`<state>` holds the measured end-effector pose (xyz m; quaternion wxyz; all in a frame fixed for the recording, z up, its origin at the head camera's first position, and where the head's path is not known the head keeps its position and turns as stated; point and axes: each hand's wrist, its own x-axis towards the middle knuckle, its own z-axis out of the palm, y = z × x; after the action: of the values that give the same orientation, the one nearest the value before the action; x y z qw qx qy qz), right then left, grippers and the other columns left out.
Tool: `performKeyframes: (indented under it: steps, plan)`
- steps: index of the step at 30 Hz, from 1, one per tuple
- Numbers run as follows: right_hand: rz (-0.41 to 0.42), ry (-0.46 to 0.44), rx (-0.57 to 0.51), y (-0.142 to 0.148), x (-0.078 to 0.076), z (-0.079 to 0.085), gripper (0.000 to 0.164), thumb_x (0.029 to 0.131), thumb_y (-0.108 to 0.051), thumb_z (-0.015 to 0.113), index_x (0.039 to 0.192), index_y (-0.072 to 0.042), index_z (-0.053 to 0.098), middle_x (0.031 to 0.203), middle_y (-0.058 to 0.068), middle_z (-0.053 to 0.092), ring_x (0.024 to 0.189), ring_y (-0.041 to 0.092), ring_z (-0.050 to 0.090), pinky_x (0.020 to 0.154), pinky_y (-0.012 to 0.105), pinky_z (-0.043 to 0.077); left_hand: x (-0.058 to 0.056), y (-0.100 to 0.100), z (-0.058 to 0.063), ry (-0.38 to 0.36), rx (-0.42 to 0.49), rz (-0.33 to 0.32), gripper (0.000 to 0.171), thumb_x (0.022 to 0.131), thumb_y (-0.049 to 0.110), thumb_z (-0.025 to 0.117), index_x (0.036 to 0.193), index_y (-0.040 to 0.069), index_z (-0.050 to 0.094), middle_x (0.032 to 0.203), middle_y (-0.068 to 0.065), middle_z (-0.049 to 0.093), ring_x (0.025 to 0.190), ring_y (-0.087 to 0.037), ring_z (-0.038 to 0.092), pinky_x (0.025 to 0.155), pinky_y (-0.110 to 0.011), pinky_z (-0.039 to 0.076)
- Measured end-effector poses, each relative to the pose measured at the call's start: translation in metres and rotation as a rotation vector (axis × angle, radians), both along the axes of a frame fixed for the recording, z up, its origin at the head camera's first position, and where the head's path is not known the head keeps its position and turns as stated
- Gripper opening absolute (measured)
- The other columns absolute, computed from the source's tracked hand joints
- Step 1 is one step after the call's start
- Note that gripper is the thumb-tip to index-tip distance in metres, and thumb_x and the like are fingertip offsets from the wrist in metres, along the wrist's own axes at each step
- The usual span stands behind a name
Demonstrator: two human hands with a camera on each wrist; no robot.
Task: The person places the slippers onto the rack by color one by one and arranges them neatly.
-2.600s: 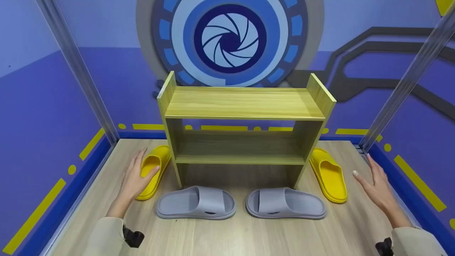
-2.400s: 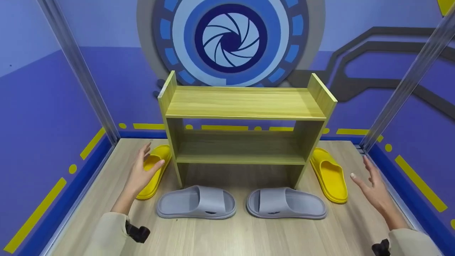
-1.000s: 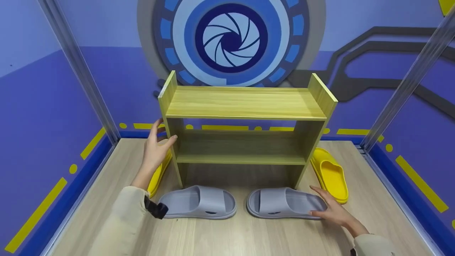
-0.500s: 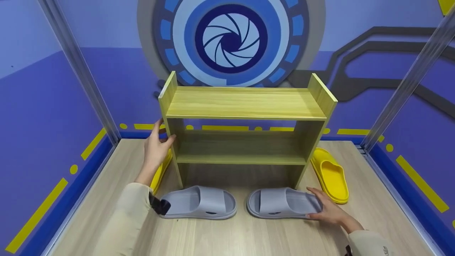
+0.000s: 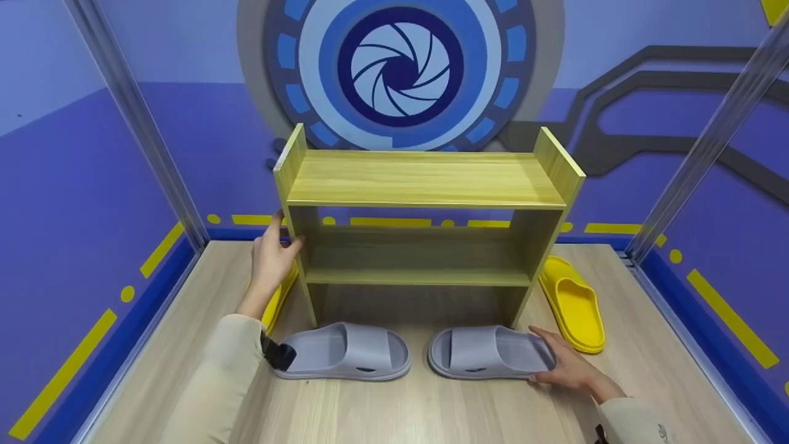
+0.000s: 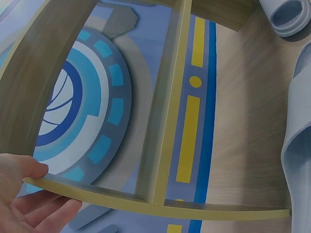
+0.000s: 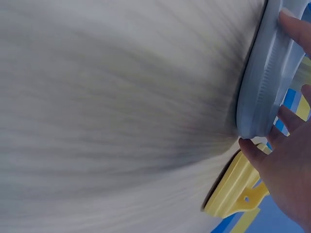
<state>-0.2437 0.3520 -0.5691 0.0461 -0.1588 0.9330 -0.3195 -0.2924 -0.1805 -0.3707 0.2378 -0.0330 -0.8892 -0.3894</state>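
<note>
In the head view my left hand [image 5: 271, 262] holds the left side panel of a light wooden shoe rack [image 5: 425, 179]. The left wrist view puts the thumb of that hand [image 6: 12, 182] on the inner face of the panel and the fingers on the outer face. Lower right, my right hand [image 5: 573, 370] grips the heel of the right grey slide slipper [image 5: 474, 353], thumb on the near edge and fingers on the far edge. The right wrist view has the slipper [image 7: 262, 77] low over the floor, heel within the fingers.
Another grey slide slipper [image 5: 367, 351] lies in front of the rack, its heel partly behind a black wrist camera [image 5: 280, 354]. Yellow clogs flank the rack: the left clog [image 5: 279, 302] is mostly hidden by my arm, the right clog [image 5: 579, 311] in full sight. Blue walls [image 5: 55, 246] enclose the floor.
My left hand has gone from over the left yellow clog up to the rack's side panel. My right hand has come in from the right wall and closed on the right grey slipper's heel.
</note>
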Motion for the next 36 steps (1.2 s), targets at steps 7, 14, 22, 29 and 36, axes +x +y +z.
performKeyframes:
  steps: [7, 14, 22, 29, 36]
  plan:
    - [-0.030, -0.079, 0.074, -0.001, 0.001, 0.004, 0.100, 0.058, -0.036, 0.079, 0.138, -0.009, 0.025, 0.131, 0.024, 0.032, 0.117, 0.041, 0.026, 0.090, 0.062, 0.017, 0.000, -0.002, 0.002, 0.002, -0.031, -0.030, 0.051, 0.082, 0.010, 0.058, 0.129, 0.001, 0.038, 0.096, -0.022, 0.060, 0.081, -0.033, 0.059, 0.067, -0.044, 0.047]
    - [-0.024, -0.081, 0.075, 0.000, 0.004, 0.003, 0.102, 0.056, -0.037, 0.080, 0.138, -0.009, 0.026, 0.125, 0.021, 0.038, 0.110, 0.035, 0.035, 0.089, 0.058, 0.023, 0.001, -0.003, 0.001, 0.002, -0.044, -0.036, 0.053, 0.082, 0.009, 0.058, 0.130, 0.002, 0.037, 0.096, -0.022, 0.060, 0.080, -0.033, 0.059, 0.067, -0.044, 0.048]
    - [0.024, -0.012, 0.122, -0.001, 0.008, 0.004, 0.093, 0.056, -0.044, 0.077, 0.128, 0.001, 0.037, 0.110, 0.012, 0.044, 0.097, 0.026, 0.041, 0.082, 0.049, 0.034, 0.001, -0.003, 0.003, -0.005, -0.029, -0.049, 0.055, 0.082, 0.009, 0.058, 0.132, 0.002, 0.035, 0.094, -0.023, 0.061, 0.081, -0.033, 0.060, 0.068, -0.043, 0.048]
    - [0.056, 0.114, 0.083, -0.004, 0.011, 0.002, 0.085, 0.057, -0.041, 0.075, 0.122, 0.004, 0.042, 0.106, 0.008, 0.049, 0.095, 0.023, 0.043, 0.080, 0.046, 0.036, 0.001, -0.003, 0.003, 0.004, -0.046, -0.038, 0.053, 0.081, 0.009, 0.057, 0.130, 0.001, 0.038, 0.092, -0.022, 0.062, 0.081, -0.032, 0.060, 0.071, -0.044, 0.046]
    - [0.039, 0.179, 0.054, -0.007, 0.011, 0.006, 0.082, 0.058, -0.040, 0.076, 0.120, 0.002, 0.043, 0.104, 0.005, 0.048, 0.092, 0.019, 0.046, 0.078, 0.044, 0.039, 0.001, -0.003, 0.002, 0.005, -0.041, -0.041, 0.052, 0.081, 0.008, 0.057, 0.129, 0.001, 0.038, 0.092, -0.023, 0.062, 0.080, -0.032, 0.060, 0.070, -0.043, 0.047]
